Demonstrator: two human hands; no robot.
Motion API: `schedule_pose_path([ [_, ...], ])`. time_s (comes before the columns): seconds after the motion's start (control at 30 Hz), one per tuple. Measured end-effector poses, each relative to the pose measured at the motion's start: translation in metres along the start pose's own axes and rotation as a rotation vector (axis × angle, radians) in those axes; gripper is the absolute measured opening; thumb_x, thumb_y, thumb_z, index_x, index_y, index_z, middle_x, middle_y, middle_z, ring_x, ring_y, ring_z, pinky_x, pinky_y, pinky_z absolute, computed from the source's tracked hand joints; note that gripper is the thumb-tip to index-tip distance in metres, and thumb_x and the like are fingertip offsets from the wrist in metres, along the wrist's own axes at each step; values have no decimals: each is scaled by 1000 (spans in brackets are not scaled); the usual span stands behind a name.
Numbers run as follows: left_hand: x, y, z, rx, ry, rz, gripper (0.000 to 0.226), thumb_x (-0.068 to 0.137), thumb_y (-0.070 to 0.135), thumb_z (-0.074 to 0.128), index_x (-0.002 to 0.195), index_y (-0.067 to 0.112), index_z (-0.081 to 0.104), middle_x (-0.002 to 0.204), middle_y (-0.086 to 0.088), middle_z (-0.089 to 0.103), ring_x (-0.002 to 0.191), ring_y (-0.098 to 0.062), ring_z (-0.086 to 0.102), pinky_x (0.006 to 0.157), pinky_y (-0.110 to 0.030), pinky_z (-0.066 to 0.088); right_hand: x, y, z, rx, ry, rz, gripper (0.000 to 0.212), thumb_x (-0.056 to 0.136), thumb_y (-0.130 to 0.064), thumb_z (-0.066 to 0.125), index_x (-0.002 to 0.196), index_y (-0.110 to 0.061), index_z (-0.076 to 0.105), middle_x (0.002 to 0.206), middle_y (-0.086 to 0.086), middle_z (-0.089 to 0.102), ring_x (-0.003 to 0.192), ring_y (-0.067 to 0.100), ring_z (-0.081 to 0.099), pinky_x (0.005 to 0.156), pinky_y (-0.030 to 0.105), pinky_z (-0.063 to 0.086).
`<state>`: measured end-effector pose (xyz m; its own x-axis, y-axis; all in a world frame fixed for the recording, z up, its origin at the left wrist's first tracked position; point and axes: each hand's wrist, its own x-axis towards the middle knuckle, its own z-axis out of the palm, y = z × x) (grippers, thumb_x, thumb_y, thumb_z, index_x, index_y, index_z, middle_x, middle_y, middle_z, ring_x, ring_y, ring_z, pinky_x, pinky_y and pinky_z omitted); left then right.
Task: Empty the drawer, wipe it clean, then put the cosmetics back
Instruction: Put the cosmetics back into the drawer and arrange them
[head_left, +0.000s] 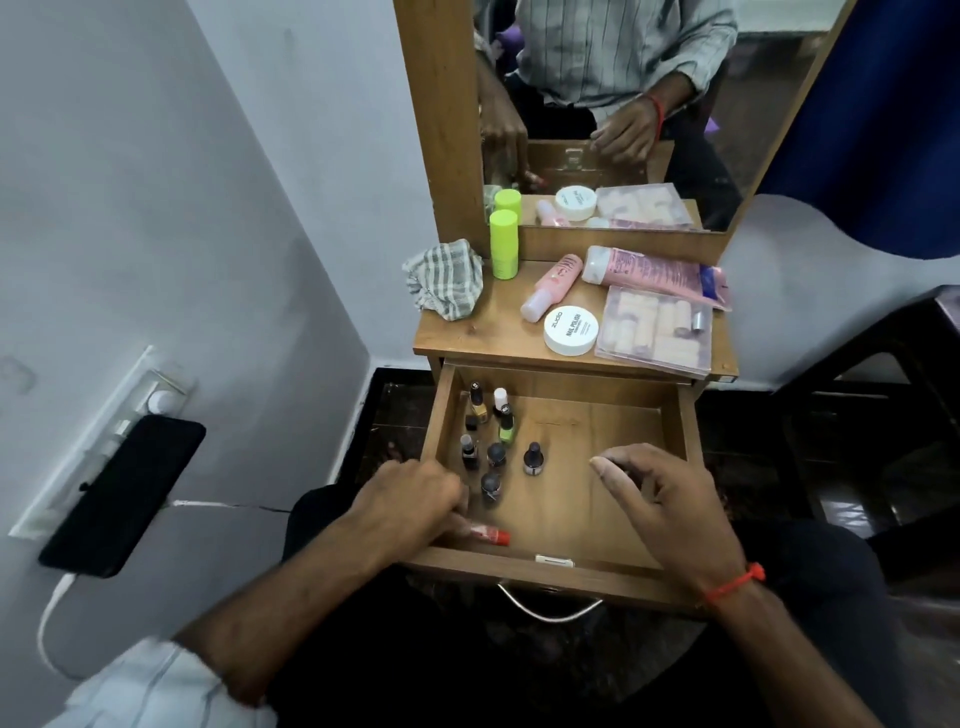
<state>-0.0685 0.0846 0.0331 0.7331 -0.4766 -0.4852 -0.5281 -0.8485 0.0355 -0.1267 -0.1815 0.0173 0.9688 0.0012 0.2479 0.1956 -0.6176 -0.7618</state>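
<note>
Left hand (415, 501) gripped a red-capped bottle (491, 535), mostly hidden under its fingers, at the open drawer's (566, 577) front-left corner. Right hand (670, 506) hovered loose, holding nothing, over the drawer's right half.

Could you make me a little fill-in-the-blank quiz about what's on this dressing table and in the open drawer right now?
1. The small nail polish bottles stand in the ____ half of the open drawer.
2. The left hand grips a small item with a ____ tip.
3. The checked cloth lies on the tabletop beside the upright ____ bottle.
4. The right hand hovers over the drawer holding ____.

Missing words: left; red; green; nothing
</note>
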Motion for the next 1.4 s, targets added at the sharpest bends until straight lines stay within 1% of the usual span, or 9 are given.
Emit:
schedule_pose_path([
  [0.2,22,13,11,330,5,-20,26,98,27,64,123,21,58,125,-3,61,110,-23,62,90,-40,50,3,-1,-7,-7,28,11,12,91,-39,61,87,-31,70,80,-19,67,77,6,64,65,22,53],
  [0.37,18,11,11,245,40,-57,27,98,32,63,123,23,58,123,-3,61,110,-21,62,91,-40,51,46,-10,-16,-100,8,-115,10,94,-29,62,95,-23,70,89,-13,69,81,2,64,72,28,57],
  [0.5,10,8,-14,109,92,-73,29,96,40,64,122,27,58,124,-1,59,111,-20,60,92,-39,48,146,-18,-23,-322,57,-242,18,98,-22,54,108,-17,68,104,2,68,95,18,59,83,42,51],
  [0.67,-9,-3,-50,-127,237,-67,17,95,53,58,105,40,63,112,15,64,104,-8,63,83,-31,52,248,-20,-7,-915,-380,-348,55,91,-4,55,135,-37,52,126,3,49,126,30,38,104,45,35],
  [0.73,-16,-7,-53,-176,299,-84,17,95,57,56,102,43,63,109,18,65,100,-5,63,76,-27,48,263,-17,1,-1019,-502,-370,56,90,-9,56,133,-44,51,123,4,44,124,31,35,103,49,32],
  [0.93,-28,-14,-42,-248,419,-124,22,95,61,52,105,45,64,110,25,66,103,-3,64,76,-28,51,274,-11,6,-1137,-494,-463,39,92,-40,54,131,-42,51,122,4,42,117,29,38,95,49,34],
  [1.07,-27,-18,-38,-264,503,-137,28,93,67,47,104,46,64,104,26,66,94,2,62,63,-20,41,260,-25,-13,-998,-323,-402,45,97,-37,52,139,-24,43,141,3,40,131,29,32,103,50,32],
  [1.2,-22,-17,-40,-295,577,-142,30,93,67,45,100,46,66,93,31,65,81,9,55,55,-9,25,201,-56,-33,-658,-144,-493,41,93,-32,59,129,-13,55,131,7,56,114,32,46,95,47,40],
  [1.4,-5,-11,-49,-350,697,-215,24,94,61,53,104,46,70,98,26,70,78,8,44,55,-8,21,98,-31,-25,-572,-431,-439,36,94,-29,59,128,-20,54,119,-2,63,104,17,53,90,31,46],
])
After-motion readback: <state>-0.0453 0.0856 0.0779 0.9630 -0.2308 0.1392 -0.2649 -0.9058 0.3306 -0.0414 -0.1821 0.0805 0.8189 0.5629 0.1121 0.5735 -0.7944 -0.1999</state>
